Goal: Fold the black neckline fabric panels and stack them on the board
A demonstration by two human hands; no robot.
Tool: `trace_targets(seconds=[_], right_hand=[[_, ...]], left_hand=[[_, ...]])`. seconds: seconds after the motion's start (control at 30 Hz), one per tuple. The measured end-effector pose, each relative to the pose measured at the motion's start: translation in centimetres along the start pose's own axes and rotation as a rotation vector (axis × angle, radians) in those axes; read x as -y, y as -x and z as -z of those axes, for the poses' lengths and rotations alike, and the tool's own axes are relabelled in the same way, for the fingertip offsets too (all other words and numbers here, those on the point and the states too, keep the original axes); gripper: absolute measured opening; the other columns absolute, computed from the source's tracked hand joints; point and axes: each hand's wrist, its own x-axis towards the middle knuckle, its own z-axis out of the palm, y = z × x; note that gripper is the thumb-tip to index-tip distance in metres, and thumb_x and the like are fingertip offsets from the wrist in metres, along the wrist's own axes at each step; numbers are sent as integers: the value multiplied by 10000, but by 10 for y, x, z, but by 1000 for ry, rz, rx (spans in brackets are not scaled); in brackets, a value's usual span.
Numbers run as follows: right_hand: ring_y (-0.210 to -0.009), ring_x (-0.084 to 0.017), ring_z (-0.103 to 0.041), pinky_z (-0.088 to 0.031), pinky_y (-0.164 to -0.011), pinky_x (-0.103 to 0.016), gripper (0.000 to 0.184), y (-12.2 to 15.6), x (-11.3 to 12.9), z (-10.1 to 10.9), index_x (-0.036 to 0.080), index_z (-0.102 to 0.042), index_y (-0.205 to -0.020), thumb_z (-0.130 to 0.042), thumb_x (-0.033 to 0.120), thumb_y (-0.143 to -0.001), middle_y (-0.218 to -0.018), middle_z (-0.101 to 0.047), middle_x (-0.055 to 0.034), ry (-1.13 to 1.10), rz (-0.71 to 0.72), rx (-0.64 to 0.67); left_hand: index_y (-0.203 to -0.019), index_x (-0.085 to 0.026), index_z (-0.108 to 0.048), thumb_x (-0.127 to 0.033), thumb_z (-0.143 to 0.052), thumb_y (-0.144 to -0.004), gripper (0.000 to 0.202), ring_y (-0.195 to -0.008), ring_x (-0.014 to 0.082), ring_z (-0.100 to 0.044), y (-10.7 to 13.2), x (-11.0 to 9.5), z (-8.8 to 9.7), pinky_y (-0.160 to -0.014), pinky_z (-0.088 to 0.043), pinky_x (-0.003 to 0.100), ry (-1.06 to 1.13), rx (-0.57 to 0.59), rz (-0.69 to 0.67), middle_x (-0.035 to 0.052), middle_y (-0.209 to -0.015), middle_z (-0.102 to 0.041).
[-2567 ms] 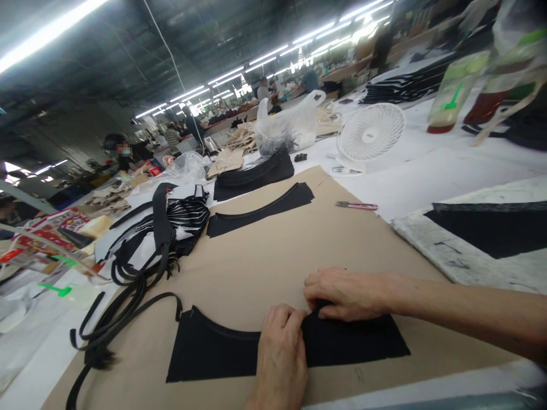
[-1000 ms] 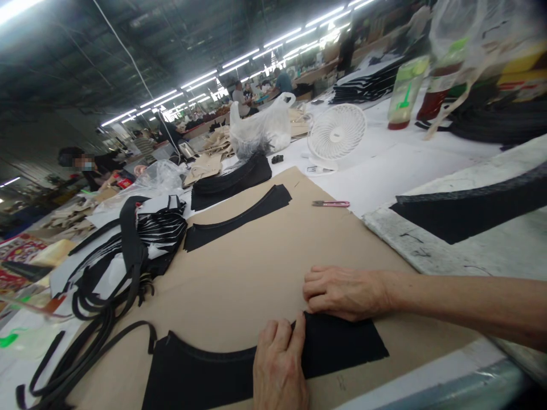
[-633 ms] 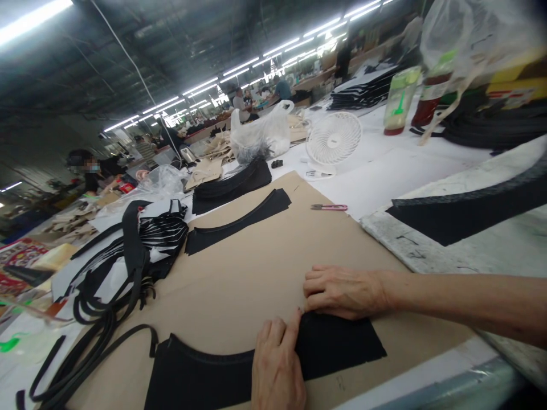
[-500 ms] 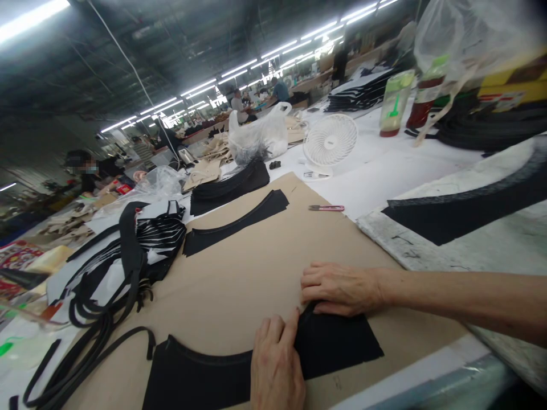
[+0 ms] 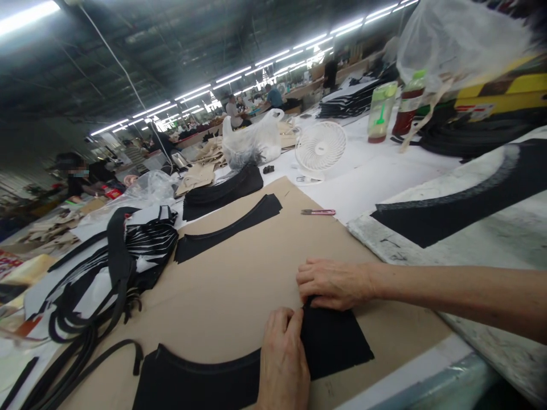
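A black curved fabric panel (image 5: pixel 205 378) lies flat on brown board, a narrow folded strip running along its concave upper edge. My left hand (image 5: pixel 284 359) rests across the panel's middle, fingers close together and thumb and fingertips pressed at that edge. Just to its right, my right hand (image 5: pixel 331 283) has its fingers curled over the same edge, and its fingertips almost meet those of my left. The bit of edge between and beneath the fingers is hidden. Farther up the board lies a second black curved panel (image 5: pixel 228 228).
Black strips (image 5: pixel 115 250) tangle over stacked pieces at left. Thread snips (image 5: pixel 318 212) lie on the brown board (image 5: pixel 239 290). Behind stand a white fan (image 5: pixel 321 147), a plastic bag (image 5: pixel 252 139) and bottles (image 5: pixel 408 105). Another black panel (image 5: pixel 427 219) lies on a stained board at right.
My left hand has slid right along the panel's edge, closer to my right hand. My right hand keeps about the same place on the panel. The whole view has shifted slightly.
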Motion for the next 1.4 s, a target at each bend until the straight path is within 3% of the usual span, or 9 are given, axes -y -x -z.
trace_targets(seconds=[0.2, 0.4, 0.63, 0.77, 0.9, 1.03, 1.23, 1.4], right_hand=[[-865, -180, -531, -335, -751, -334, 44, 7, -1, 2, 207, -581, -923, -566, 192, -884, -899, -598, -21, 82, 41, -2], [-833, -180, -520, -330, -734, -337, 43, 11, 2, 9, 200, -560, -885, -523, 188, -903, -872, -592, -26, 146, 54, 4], [-880, -190, -524, -333, -760, -333, 46, 16, -2, 8, 203, -569, -947, -563, 213, -902, -922, -600, -32, 113, 5, -20], [-912, -193, -530, -344, -787, -331, 130, 18, -7, 7, 208, -572, -983, -630, 234, -871, -945, -597, -26, 62, -37, -20], [-905, -184, -538, -353, -783, -319, 75, 19, -12, 7, 214, -592, -948, -620, 248, -887, -937, -598, -20, 21, -40, -8], [-910, -179, -538, -361, -786, -309, 51, 20, -15, 8, 212, -604, -941, -607, 235, -896, -933, -601, -21, -16, -40, -14], [-903, -179, -542, -354, -791, -315, 63, 24, -16, 6, 218, -605, -963, -584, 212, -904, -936, -614, -23, 16, 1, -30], [-831, -166, -535, -342, -751, -313, 93, 25, -12, 8, 211, -589, -900, -505, 201, -940, -890, -616, -22, 97, 37, -32]], left_hand=[[-1118, -151, -630, 9, -322, -853, 437, -905, 225, -537, 1, -1, -2, -831, -486, 369, -48, 47, 5, 92, -950, -575], [-1304, -160, -548, 24, -305, -826, 567, -911, 243, -504, 0, 1, -6, -845, -468, 393, -92, 20, -10, 101, -979, -569], [-1334, -219, -542, 24, -320, -824, 606, -964, 233, -479, -2, -6, -4, -908, -440, 376, -126, 95, 87, 83, -1029, -561], [-1354, -227, -526, 41, -317, -817, 636, -983, 236, -486, 1, -2, -12, -922, -439, 382, -202, 70, 60, 90, -1032, -561], [-1336, -220, -545, 55, -307, -809, 640, -926, 217, -517, 3, 3, -21, -860, -474, 356, -197, 12, 48, 90, -985, -557], [-1289, -204, -580, 74, -318, -775, 641, -1019, 199, -523, -1, 2, -19, -930, -461, 329, -111, -50, 3, 94, -1103, -560], [-1305, -191, -561, 72, -319, -761, 651, -932, 204, -542, -12, -3, -9, -878, -481, 324, -135, 40, -41, 77, -1010, -608], [-1298, -194, -571, 32, -349, -801, 589, -910, 215, -549, -12, -4, -9, -872, -481, 328, -243, 34, -89, 71, -1023, -634]])
